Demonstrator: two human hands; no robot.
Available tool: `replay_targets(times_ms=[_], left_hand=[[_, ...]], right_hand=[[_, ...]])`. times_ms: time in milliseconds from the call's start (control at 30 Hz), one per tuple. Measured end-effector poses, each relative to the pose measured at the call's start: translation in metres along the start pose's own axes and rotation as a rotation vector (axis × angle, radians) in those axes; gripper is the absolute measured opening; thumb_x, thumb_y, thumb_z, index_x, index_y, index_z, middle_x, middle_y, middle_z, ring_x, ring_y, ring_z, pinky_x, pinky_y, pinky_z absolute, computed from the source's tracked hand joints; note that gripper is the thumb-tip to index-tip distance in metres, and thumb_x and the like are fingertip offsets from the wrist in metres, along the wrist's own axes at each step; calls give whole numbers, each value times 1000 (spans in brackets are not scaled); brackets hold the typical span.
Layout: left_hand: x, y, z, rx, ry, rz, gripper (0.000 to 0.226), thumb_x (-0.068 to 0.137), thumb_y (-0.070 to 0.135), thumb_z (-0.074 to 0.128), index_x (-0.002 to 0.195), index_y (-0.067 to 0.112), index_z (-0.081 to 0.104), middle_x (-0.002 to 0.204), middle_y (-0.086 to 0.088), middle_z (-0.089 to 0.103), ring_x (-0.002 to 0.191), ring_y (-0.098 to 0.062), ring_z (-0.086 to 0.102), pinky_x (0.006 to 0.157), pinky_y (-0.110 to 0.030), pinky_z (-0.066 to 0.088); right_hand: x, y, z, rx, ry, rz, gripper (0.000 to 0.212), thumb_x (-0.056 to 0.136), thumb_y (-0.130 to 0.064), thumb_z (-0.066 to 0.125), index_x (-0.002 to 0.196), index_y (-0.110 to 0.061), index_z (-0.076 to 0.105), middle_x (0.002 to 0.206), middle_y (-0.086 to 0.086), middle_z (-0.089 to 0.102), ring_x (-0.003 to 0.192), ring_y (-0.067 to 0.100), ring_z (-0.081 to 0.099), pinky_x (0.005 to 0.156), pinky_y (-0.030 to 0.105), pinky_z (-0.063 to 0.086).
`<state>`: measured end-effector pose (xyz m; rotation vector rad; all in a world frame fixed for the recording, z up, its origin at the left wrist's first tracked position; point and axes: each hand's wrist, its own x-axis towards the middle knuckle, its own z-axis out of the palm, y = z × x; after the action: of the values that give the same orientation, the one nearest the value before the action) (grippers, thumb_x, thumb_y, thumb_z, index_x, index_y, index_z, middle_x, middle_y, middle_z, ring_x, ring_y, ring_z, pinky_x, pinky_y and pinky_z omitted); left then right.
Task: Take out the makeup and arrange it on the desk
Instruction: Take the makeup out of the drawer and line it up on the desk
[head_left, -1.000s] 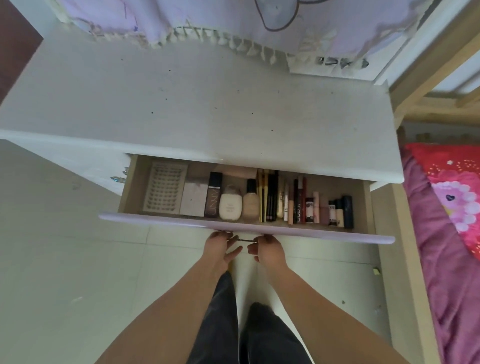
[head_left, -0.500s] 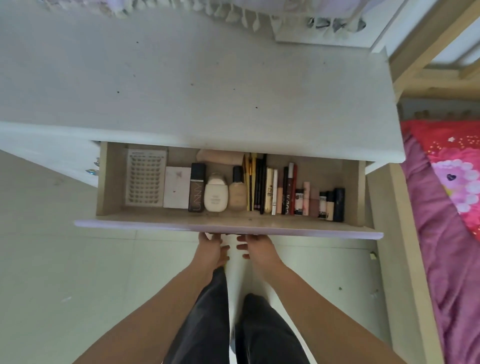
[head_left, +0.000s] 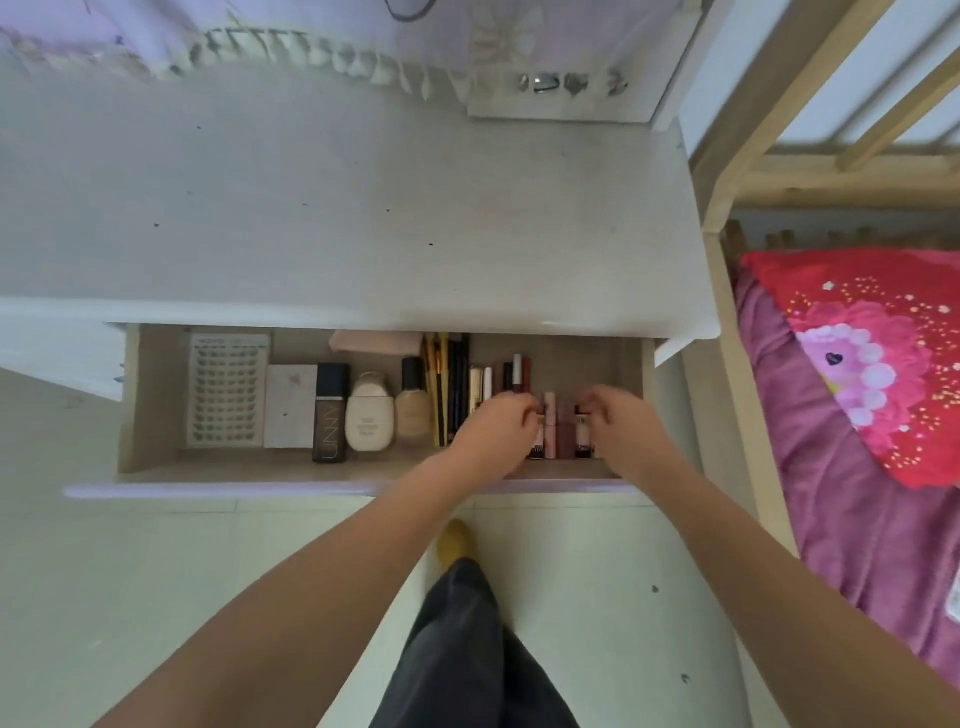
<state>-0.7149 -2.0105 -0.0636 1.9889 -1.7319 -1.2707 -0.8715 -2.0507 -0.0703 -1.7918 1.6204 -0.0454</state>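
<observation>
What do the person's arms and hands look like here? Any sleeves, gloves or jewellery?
Both forearms are bare up to the frame's bottom edge, with no sleeve in view. The left hand and right hand wear no gloves, and no ring, watch or bracelet shows, though the fingers are slightly blurred. Below the arms, dark grey trousers and a yellow shoe are visible.

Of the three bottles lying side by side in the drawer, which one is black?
The leftmost bottle, lettered UNNY, beside the pale compact. The white bottle and beige bottle lie right of it.
</observation>
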Motion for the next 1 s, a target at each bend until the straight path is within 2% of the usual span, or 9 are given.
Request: replay_targets(times_ms=[100, 200, 367, 467, 633, 733, 867, 933, 1000], left_hand=[[36, -9, 19, 240, -27, 11, 30, 96, 13, 41, 121, 4, 54, 124, -17, 48, 105, -34, 54, 85, -42, 49], [45, -16, 36, 438, -68, -8, 35, 94, 11, 42, 127, 4, 48, 131, -19, 40, 116, -37, 45, 87, -47, 46], [48, -24, 39, 467, 41, 60, 34, 91, 10, 47, 124, 6, 48, 130, -17, 40, 118, -33, 42, 79, -42, 48], [46, -27, 35, 387, 83, 75, 33, 92, 14, 50, 124, 9, 48, 127, -13, 47, 116, -28, 45, 79, -40, 49], [38, -19, 25, 115, -5, -58, 37, 92, 20, 54, 128, 16, 44, 117, -13, 57, 102, -28, 57, 83, -39, 51], [24, -5, 9, 26, 5, 41, 26, 92, 17, 54, 118, 18, 51, 109, -5, 61, 98, -20, 57, 81, -33, 50], [7, 25, -50, -146, 158, 110, 18, 92, 19, 57, 110, 22, 54, 97, 12, 60, 89, -4, 56, 76, -14, 44], [17, 40, -86, -280, 267, 92, 15, 91, 18, 58, 104, 25, 54, 91, 16, 59, 87, 0, 56, 77, -13, 45], [44, 51, -117, -363, 339, 55, 12, 91, 17, 58, 101, 24, 56, 90, 10, 63, 84, -4, 59, 73, -16, 46]], right_hand=[[28, 5, 16, -243, -39, -66, 38, 96, -10, 37, 131, -12, 50, 131, 14, 49, 119, 32, 46, 95, 37, 42], [37, 8, 29, -400, -103, -141, 41, 98, -20, 36, 138, -19, 41, 140, 12, 41, 126, 33, 38, 101, 43, 35], [43, 11, 31, -455, -103, -215, 36, 97, -24, 38, 132, -22, 48, 140, 7, 41, 125, 30, 38, 101, 40, 31], [44, 10, 27, -414, -52, -249, 27, 98, -24, 37, 119, -16, 52, 126, 8, 54, 117, 29, 45, 94, 38, 34], [38, 9, 10, -284, -89, -378, 14, 96, -22, 44, 106, -16, 52, 102, 4, 62, 99, 25, 53, 81, 35, 39], [26, -1, -15, -127, -147, -483, 11, 95, -23, 48, 104, -18, 53, 98, -1, 61, 90, 17, 54, 73, 30, 45], [30, -33, -75, 102, -56, -523, 14, 91, -22, 58, 105, -19, 57, 88, -16, 56, 78, -2, 54, 73, 12, 43], [49, -53, -103, 238, 32, -474, 11, 91, -19, 59, 102, -21, 57, 84, -17, 58, 72, -5, 57, 67, 7, 44], [80, -71, -121, 332, 81, -415, 7, 92, -19, 58, 98, -21, 57, 81, -11, 62, 65, -5, 58, 61, 5, 43]])
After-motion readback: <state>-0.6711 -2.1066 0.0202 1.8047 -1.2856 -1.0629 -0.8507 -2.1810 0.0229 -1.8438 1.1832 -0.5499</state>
